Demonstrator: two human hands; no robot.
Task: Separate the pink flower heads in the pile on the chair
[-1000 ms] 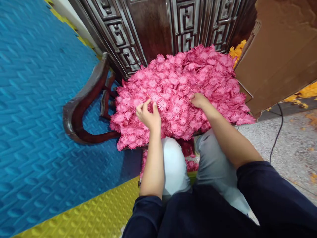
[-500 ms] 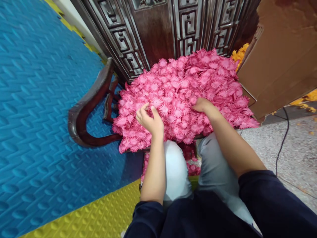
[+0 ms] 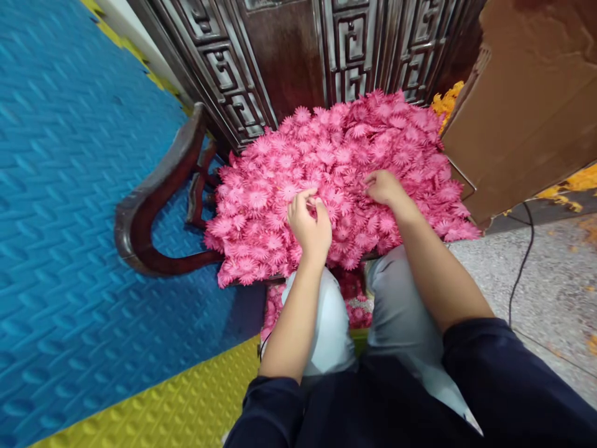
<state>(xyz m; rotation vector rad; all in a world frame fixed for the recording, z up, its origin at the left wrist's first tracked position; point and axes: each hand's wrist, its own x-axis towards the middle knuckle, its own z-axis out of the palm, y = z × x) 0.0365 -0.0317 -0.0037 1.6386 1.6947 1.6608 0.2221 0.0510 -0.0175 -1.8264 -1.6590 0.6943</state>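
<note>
Pink flowers (image 3: 336, 155), flat and many-petalled like small daisies, heaped in a thick mound over the seat of a dark wooden chair (image 3: 153, 205), hiding the seat fully. Some more fallen below the front edge, between the knees. Left hand (image 3: 310, 224) low on the heap near its front, fingers curled, thumb and fingertips pinched on one flower. Right hand (image 3: 385, 186) just beside, a little further up the heap, fingers bent down into the flowers; cannot tell if gripping anything. Behind the heap, the carved chair back, dark and glossy. At right a brown cardboard box (image 3: 527, 106) touching the heap, with orange flowers (image 3: 445, 99) near its far corner. Blue mat (image 3: 69, 218) on the floor at left.
</note>
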